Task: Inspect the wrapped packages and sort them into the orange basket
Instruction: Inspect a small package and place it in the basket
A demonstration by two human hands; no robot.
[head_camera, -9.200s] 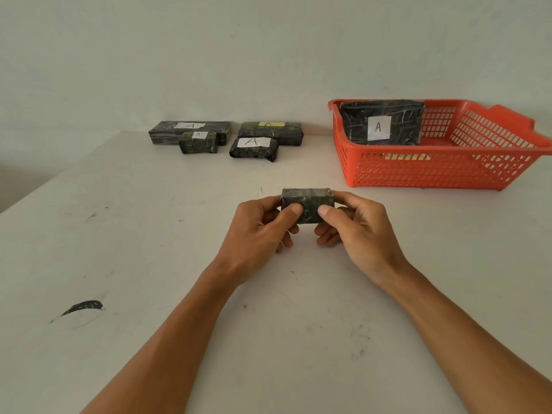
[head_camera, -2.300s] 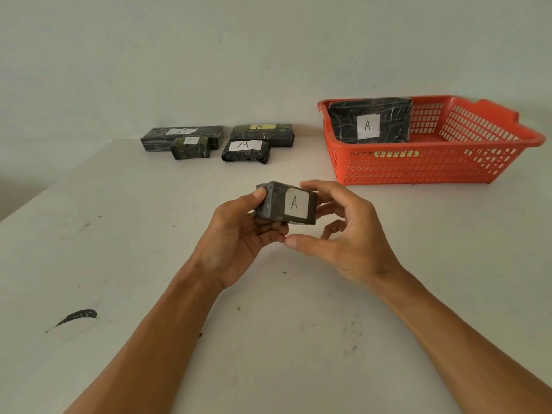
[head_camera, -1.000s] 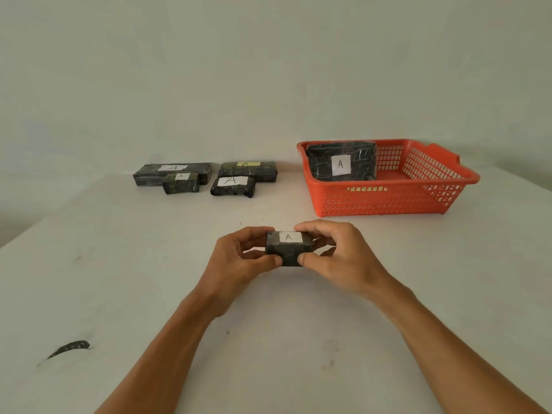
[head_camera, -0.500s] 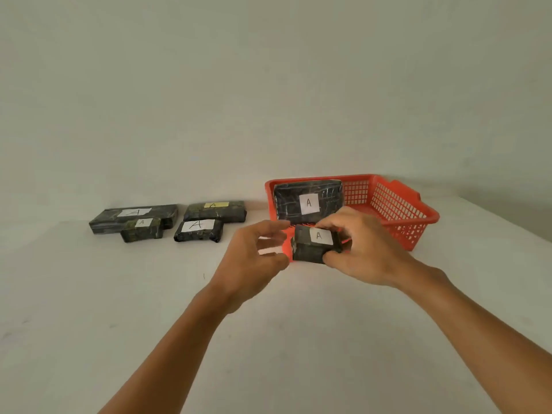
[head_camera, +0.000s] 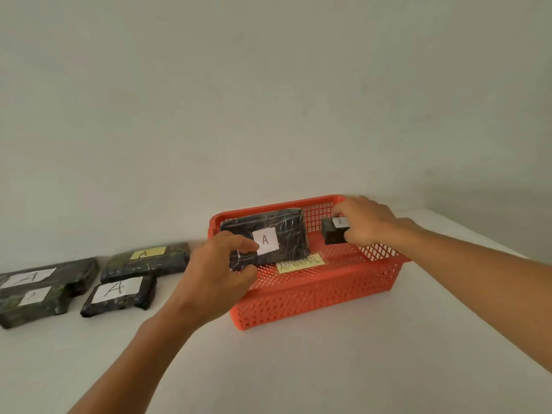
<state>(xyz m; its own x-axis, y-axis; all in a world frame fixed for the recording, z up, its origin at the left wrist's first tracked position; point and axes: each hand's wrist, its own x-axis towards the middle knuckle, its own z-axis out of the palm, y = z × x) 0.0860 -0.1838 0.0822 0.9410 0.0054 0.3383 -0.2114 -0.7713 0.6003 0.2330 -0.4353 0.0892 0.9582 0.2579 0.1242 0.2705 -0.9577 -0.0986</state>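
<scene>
My right hand grips a small dark wrapped package with a white "A" label and holds it over the inside of the orange basket. A larger dark package with an "A" label leans upright against the basket's left wall. My left hand hovers in front of that package at the basket's left front corner; its fingers are apart and curled, and they hold nothing. A yellow note reading "ABNORMAL" lies on the basket floor.
Several more dark wrapped packages with "A" labels lie on the white table to the left: one nearest the basket, one behind it with a yellow label, and two at the far left. A wall stands close behind the basket.
My right hand has carried the small package from in front of the basket up and over its rim to inside. My left hand let go of it and stays by the basket's left corner.
</scene>
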